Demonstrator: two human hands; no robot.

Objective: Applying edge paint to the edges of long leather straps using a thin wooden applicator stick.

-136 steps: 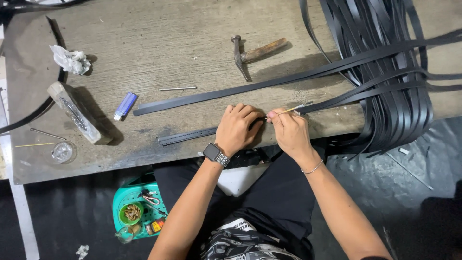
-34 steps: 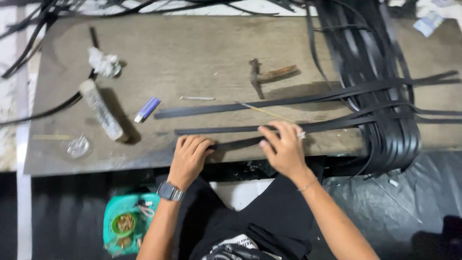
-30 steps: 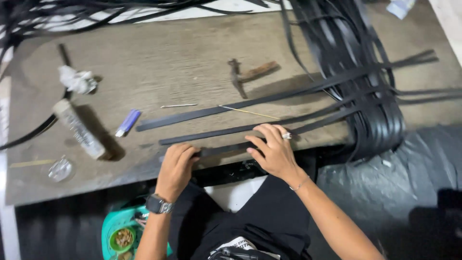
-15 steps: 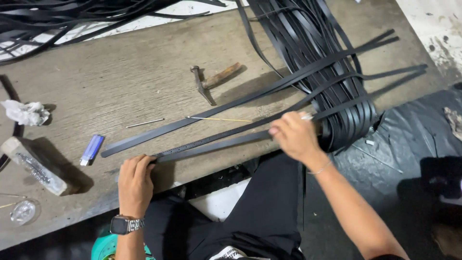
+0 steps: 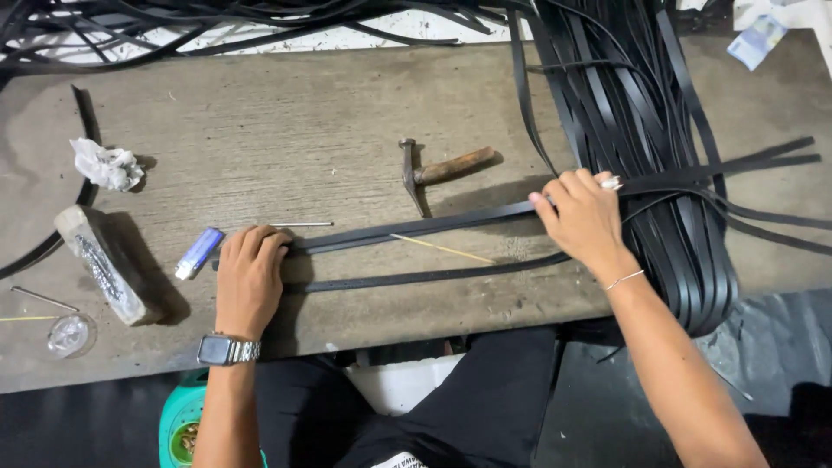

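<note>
While flat black straps [image 5: 433,227] cross the rough bench [image 5: 303,113], both hands seemingly press them, fingers spread.

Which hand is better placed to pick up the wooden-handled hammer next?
Probably the right hand: it rests on the long black straps just beside the wooden-handled hammer. The left hand presses the strap ends farther off, near the small blue lighter.
</note>
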